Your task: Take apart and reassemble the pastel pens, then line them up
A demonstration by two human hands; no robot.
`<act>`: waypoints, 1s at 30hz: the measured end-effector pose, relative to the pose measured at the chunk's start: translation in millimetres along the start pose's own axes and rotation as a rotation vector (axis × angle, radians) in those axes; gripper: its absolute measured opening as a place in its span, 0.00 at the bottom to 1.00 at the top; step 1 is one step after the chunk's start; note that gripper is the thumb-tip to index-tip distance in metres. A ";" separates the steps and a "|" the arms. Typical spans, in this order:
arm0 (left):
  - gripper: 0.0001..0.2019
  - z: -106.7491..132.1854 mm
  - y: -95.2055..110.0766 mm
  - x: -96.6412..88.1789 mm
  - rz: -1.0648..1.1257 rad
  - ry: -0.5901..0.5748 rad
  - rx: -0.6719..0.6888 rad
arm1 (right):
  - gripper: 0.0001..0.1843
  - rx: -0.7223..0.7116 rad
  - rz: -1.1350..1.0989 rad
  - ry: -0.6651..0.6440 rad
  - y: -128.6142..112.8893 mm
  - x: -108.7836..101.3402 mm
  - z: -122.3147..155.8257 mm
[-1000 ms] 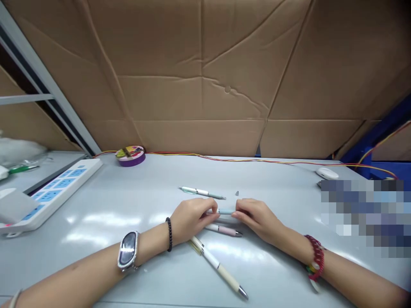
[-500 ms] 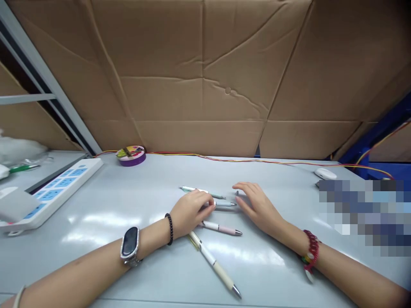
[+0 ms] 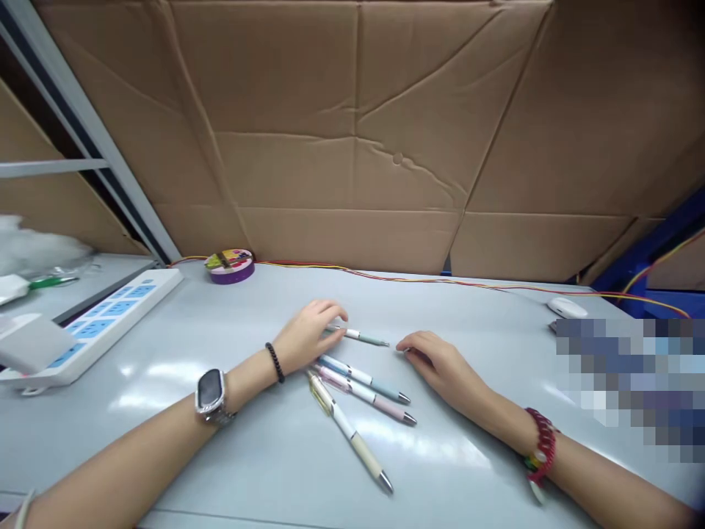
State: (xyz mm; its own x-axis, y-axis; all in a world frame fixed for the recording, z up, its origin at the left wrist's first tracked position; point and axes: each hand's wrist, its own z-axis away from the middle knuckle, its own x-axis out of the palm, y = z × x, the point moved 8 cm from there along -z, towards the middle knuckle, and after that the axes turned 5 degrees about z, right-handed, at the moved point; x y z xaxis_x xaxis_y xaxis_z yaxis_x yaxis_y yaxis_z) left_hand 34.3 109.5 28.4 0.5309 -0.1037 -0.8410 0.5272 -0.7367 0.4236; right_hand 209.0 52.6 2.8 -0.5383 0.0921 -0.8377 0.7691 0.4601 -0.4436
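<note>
Several pens lie on the grey table. My left hand has its fingers curled over the near end of a green pen, the farthest one. Just below that hand a blue pen, a pink pen and a cream pen lie side by side, tips pointing right and toward me. My right hand rests on the table to the right of the pens. Its fingers are bent together, and their tips press down where a tiny grey piece lay, about level with the green pen's tip.
A white power strip with blue sockets lies at the left. A purple tape roll sits at the back by the cardboard wall. Red-yellow wires run along the back edge. A white mouse is at the right.
The blue pen that both hands held now lies beside the pink pen. My left hand moved up onto the green pen. My right hand came down over the small grey piece.
</note>
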 end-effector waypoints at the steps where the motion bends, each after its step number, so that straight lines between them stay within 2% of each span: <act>1: 0.09 -0.7 -5.9 1.6 -0.023 -0.041 0.003 | 0.11 0.001 -0.004 0.000 0.3 0.1 0.0; 4: 0.10 -2.4 -18.9 8.4 -0.028 -0.141 0.001 | 0.12 0.007 -0.016 -0.009 0.8 0.8 0.3; 7: 0.10 -4.5 -22.3 12.2 -0.029 -0.140 -0.012 | 0.11 0.020 -0.029 -0.012 1.2 0.9 0.6; 13: 0.12 -3.8 -19.2 17.0 -0.061 -0.125 -0.036 | 0.10 0.076 -0.131 0.080 2.4 -9.1 -0.2; 17: 0.12 0.7 -21.7 19.4 -0.042 -0.186 -0.071 | 0.08 0.124 -0.217 0.152 4.9 -17.6 -0.6; 22: 0.10 5.4 -13.9 21.8 -0.086 -0.246 -0.002 | 0.06 0.127 -0.331 0.216 4.6 -21.5 1.0; 30: 0.11 8.8 -10.1 19.7 -0.136 -0.230 0.016 | 0.06 0.119 -0.313 0.197 1.4 -18.7 2.7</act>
State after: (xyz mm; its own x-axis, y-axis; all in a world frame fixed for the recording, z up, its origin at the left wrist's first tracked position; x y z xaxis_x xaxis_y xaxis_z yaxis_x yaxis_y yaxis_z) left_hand 33.7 109.1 4.6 0.2903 -0.1506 -0.9450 0.5721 -0.7643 0.2975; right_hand 221.1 49.1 16.9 -0.8002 0.1366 -0.5840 0.5856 0.3884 -0.7115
